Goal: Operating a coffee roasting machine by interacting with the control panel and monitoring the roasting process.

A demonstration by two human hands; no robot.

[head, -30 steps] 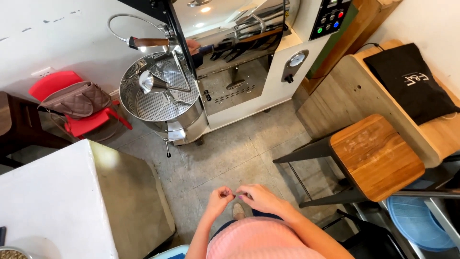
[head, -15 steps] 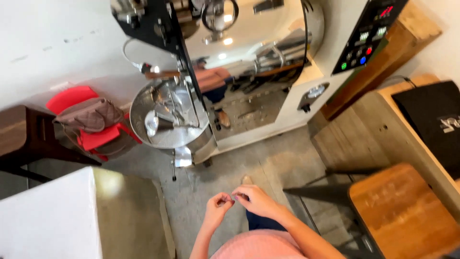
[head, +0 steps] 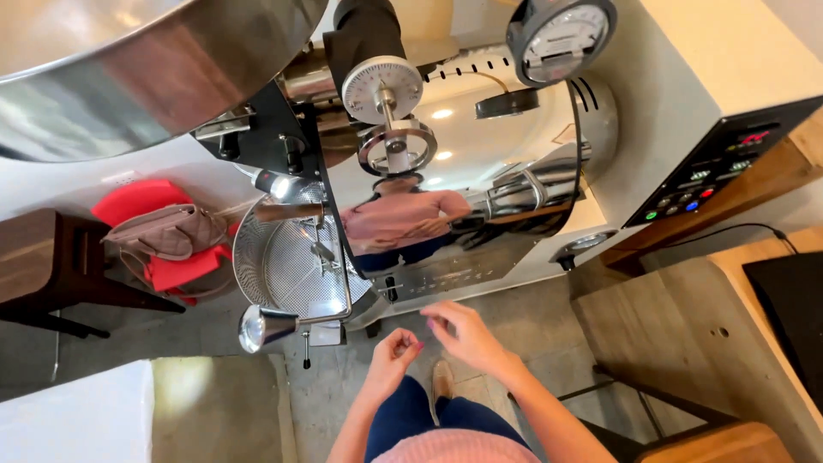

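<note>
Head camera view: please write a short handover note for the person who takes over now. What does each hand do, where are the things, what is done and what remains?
Left hand: raised in front of the body, fingers curled, touching no machine part; whether it pinches something small cannot be told.
Right hand: beside the left one, fingers bent, also holding nothing that can be seen.
Things: the roasting machine stands just ahead; its round perforated tray is low on the left and looks empty. The handwheel and the control panel are untouched.
Done: nothing visible on the machine.
Left: all handling of the machine.
</note>
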